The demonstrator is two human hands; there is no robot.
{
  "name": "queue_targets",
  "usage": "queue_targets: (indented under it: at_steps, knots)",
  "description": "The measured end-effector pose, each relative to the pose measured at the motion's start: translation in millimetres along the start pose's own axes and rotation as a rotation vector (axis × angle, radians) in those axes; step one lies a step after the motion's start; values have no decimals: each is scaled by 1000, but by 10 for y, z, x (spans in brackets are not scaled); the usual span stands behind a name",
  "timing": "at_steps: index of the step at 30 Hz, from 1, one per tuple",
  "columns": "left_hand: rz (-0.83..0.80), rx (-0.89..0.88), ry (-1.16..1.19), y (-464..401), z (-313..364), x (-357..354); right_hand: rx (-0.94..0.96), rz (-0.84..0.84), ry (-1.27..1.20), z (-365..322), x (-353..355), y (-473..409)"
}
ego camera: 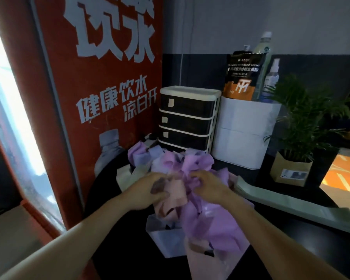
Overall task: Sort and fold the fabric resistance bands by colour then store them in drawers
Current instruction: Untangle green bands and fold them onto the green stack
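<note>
Behind, a drawer unit (187, 120) stands shut; left hand (150, 187) pinches a pink band (175, 191), right hand (207, 184) clutches purple bands (198, 164).

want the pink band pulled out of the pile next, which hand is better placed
Left. The left hand already lies on the pink band; the right hand is in the purple bands.

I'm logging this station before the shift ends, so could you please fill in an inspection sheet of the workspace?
Surface: dark round table, mostly covered.
Job's things: jumbled pile of purple and pink bands; drawer unit behind it, drawers closed; green bands laid flat at right.
Clutter: white bin holding powder pouch and bottles; potted plant.
Grippers: left hand grips a pink band; right hand grips purple fabric.
Cables: nothing seen.
Surroundings: red water dispenser at left.
</note>
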State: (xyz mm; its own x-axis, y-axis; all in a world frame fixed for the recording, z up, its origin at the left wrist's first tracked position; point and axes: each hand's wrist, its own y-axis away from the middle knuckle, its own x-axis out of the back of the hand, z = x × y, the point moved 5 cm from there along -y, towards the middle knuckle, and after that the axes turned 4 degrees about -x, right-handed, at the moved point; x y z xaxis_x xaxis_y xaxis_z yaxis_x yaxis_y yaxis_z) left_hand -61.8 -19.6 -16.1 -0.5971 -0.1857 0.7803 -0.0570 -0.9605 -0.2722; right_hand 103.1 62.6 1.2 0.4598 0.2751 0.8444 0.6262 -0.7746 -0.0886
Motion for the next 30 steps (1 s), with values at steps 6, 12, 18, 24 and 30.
queue_targets:
  at_steps: [6,12,18,24,30]
  knots:
    - [51,35,-8,203,-69,-49,61,-76,152,-100,-67,170]
    - [364,139,-68,192,-251,307,90,269,-14,-275,238,-15]
    - [390,403,-168,202,-856,306,151,224,61,-506,-55,-384]
    - [332,647,39,190,-1128,104,57,141,60,-409,-337,-565]
    - [398,571,216,144,-1092,166,56,113,56,-378,-372,-561]
